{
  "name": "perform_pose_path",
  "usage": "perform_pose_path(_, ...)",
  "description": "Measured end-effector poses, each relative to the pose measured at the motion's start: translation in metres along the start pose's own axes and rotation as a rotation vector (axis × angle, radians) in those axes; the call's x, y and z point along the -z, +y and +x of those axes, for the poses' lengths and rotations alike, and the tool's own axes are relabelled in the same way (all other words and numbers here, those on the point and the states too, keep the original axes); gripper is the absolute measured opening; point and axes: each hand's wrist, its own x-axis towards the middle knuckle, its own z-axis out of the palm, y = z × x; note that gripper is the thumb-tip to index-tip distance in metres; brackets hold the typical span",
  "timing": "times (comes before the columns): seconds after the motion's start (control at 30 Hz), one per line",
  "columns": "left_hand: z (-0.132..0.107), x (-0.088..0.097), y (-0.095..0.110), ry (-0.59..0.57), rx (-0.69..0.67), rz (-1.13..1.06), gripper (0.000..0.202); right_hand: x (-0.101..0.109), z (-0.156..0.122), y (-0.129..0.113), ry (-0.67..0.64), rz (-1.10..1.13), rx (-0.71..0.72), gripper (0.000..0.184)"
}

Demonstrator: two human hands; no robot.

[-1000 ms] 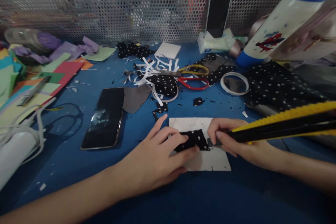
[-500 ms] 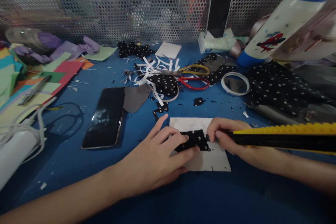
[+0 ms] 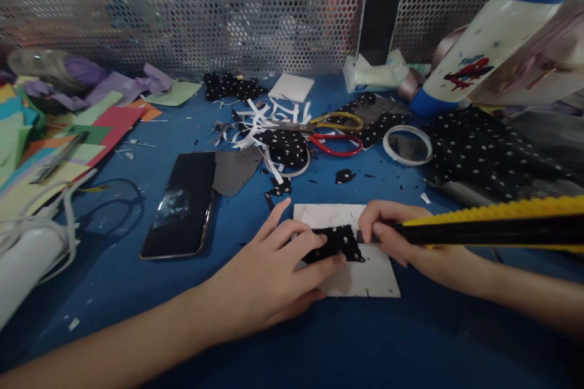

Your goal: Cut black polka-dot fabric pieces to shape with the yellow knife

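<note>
My left hand (image 3: 274,261) rests with spread fingers, its fingertips pressing a small piece of black dotted fabric (image 3: 349,244) down on a white card (image 3: 365,282). Closed around a large yellow and black utility knife (image 3: 493,228), my right hand (image 3: 396,231) is at the card's right side. The knife's tip end points left at the fabric's right edge; whether the blade touches the fabric I cannot tell. Part of the fabric is hidden under my left fingers.
Beyond the card lie scissors (image 3: 335,134), white paper strips (image 3: 250,121), a tape roll (image 3: 407,146) and a larger dotted fabric (image 3: 483,152). A phone (image 3: 182,206) lies left. A white bottle (image 3: 483,55) leans at back right, near a metal mesh (image 3: 274,12).
The back end of the utility knife has risen slightly, and my right hand has shifted a little. My left hand and the fabric stay in place.
</note>
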Motion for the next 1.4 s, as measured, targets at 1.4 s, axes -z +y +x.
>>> perform_pose_path(1.4, 0.002, 0.005, 0.001, -0.025, -0.005, 0.009, 0.042, -0.002, 0.001, 0.001, 0.001, -0.154, 0.025, 0.018)
